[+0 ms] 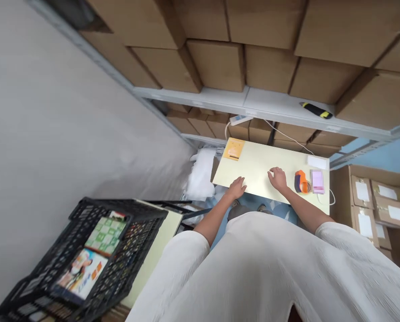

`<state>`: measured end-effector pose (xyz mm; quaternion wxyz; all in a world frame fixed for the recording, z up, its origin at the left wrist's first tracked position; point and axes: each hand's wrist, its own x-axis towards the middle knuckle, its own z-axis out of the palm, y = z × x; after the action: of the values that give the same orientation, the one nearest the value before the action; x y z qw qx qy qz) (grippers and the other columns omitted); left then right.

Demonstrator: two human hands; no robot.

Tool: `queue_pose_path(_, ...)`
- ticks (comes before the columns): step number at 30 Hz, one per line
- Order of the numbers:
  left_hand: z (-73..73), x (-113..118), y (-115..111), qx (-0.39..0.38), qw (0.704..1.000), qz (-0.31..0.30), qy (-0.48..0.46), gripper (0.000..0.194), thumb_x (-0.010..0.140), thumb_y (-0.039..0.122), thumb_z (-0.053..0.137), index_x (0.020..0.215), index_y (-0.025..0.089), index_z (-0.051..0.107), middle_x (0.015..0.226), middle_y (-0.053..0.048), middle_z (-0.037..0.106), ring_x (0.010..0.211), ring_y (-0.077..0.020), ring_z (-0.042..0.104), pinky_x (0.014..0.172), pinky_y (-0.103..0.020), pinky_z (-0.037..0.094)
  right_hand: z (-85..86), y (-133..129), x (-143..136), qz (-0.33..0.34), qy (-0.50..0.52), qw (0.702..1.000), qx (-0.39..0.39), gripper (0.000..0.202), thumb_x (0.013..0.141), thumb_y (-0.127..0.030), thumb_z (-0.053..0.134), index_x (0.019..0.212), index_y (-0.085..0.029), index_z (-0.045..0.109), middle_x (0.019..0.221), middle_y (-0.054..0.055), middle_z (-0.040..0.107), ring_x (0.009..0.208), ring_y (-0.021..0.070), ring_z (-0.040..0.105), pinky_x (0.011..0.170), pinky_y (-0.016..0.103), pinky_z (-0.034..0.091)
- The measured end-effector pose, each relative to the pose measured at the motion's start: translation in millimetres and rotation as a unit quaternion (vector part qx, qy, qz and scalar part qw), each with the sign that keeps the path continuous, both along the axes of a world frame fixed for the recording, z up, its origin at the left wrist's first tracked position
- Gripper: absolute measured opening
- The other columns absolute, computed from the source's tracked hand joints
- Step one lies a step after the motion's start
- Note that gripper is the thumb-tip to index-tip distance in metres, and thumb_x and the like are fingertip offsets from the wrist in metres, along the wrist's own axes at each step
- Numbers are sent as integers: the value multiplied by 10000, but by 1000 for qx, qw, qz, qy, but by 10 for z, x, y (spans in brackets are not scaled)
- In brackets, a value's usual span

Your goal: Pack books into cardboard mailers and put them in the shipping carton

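My left hand [236, 188] rests at the near edge of a pale yellow table [253, 163], fingers apart and holding nothing. Farther right, my right hand [278, 178] is over the tabletop, its fingers slightly bent and apart, with no object in them. An orange and yellow packet [234, 149] lies at the table's far left corner. To the right of my right hand sits an orange and purple tape dispenser [301, 181], beside a phone-like item with a pink screen [317, 181]. A white box [317, 162] is at the far right corner.
Shelves [220, 96] of cardboard boxes stand behind the table, with a black and yellow cutter [317, 110] on one. A black crate [133, 268] holding boxes is at lower left. An open carton [341, 188] of labelled boxes stands right. A white cable hangs behind.
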<state>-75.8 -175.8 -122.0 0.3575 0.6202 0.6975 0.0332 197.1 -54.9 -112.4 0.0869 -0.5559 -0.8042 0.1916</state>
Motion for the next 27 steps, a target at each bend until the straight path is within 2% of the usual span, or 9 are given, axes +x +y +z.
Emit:
queue_pose_path(5,-24,-513,-370,17,993,113,-10,643,1097,386,500,1686,136,439,1810,-198,379,1707,-293,331,1389,-433,263,79,21,-871,123,10,992,-4,338,1109,-352,451,1192,-186,734,1226,164,743,1133,331,630,977,424,445)
queue_pose_path(9,-56,-991,-651,34,980,194,-28,643,1068,385,531,1672,173,462,1802,-180,402,1693,-306,357,1380,-464,298,161,-40,-1590,191,11,982,0,316,1102,-335,460,1169,-199,737,1205,155,751,1125,326,640,970,421,448)
queue_pose_path(15,-162,-1760,-1034,43,966,249,-47,637,1042,369,574,1650,198,495,1777,-157,444,1665,-311,404,1370,-436,317,179,-291,-2568,244,1,970,-12,292,1084,-321,491,1174,-192,736,1201,153,758,1105,320,643,958,415,458)
queue_pose_path(21,-354,-2387,-1289,20,947,313,-63,621,1018,330,569,1622,192,527,1739,-163,488,1639,-309,439,1347,-445,365,108,-585,-3321,281,-17,959,-25,260,1071,-292,522,1166,-204,747,1193,149,763,1138,319,648,988,407,471)
queue_pose_path(27,-551,-2703,-1349,2,920,381,-96,547,1011,289,571,1541,158,614,1689,-160,544,1617,-286,468,1354,-399,353,-23,-639,-3868,342,-43,937,-49,277,1038,-256,539,1196,-197,758,1191,141,757,1122,305,653,1013,410,492)
